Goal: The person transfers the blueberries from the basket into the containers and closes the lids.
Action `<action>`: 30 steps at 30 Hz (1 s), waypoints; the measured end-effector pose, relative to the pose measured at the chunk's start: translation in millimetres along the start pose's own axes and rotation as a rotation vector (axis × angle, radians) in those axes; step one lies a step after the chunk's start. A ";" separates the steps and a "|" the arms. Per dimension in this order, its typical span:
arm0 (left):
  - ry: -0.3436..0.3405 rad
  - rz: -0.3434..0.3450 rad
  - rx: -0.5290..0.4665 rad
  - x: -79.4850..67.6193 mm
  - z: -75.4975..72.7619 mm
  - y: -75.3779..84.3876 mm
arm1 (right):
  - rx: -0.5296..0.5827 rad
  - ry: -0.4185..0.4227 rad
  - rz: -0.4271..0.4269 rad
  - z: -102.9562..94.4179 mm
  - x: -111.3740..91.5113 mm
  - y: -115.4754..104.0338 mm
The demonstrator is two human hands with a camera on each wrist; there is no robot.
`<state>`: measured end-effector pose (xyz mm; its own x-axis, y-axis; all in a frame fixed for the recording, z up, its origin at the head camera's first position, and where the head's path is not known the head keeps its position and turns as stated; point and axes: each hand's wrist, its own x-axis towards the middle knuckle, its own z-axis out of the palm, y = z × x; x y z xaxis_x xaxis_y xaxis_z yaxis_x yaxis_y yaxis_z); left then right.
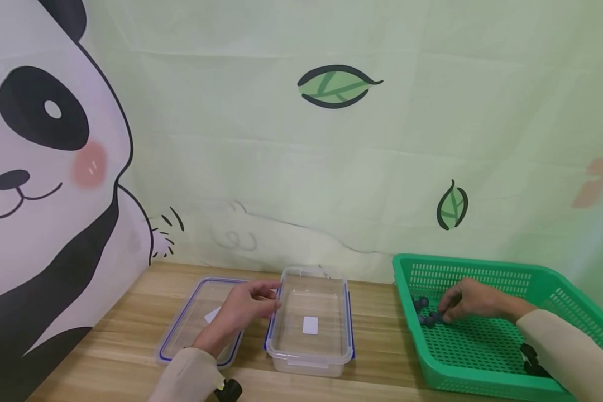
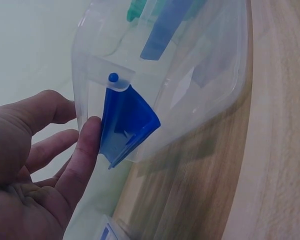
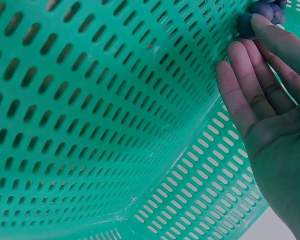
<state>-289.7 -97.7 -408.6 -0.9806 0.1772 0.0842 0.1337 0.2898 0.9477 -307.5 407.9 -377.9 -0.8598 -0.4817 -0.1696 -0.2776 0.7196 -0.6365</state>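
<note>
A clear plastic food container point(image 1: 310, 353) with blue side latches stands on the wooden table. My left hand point(image 1: 248, 307) touches its left rim with fingertips and thumb. Beside a hanging blue latch point(image 2: 127, 122) lies the thumb point(image 2: 82, 155), seen in the left wrist view. Over in the green basket point(image 1: 482, 349), my right hand point(image 1: 474, 300) pinches a blueberry point(image 3: 246, 26) between thumb and fingertips. More dark blueberries point(image 1: 421, 303) lie close by along the basket's left side. The far side of the pinched berry is hidden.
Left of the container lies a clear lid point(image 1: 186, 326) with a blue seal, partly under my left forearm. A white label point(image 1: 310, 325) shows inside the container. Behind the table hangs a pale green cloth point(image 1: 261, 167) printed with a panda and leaves.
</note>
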 end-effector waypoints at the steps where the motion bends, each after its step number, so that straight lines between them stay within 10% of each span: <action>1: -0.001 0.002 0.000 0.1 -0.1 0.1 | -0.002 0.000 -0.001 -0.1 0.1 -0.2; 19: 0.011 0.010 0.013 0.3 1.4 0.7 | -0.016 0.065 0.018 -10.6 -6.0 -4.9; 30: 0.019 0.002 0.029 1.3 4.1 -1.0 | -0.061 0.253 0.043 -25.0 -18.9 -29.6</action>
<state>-290.5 -93.9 -410.8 -0.9829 0.1597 0.0920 0.1393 0.3165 0.9383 -293.7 408.2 -337.1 -0.9490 -0.3154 0.0030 -0.2575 0.7692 -0.5848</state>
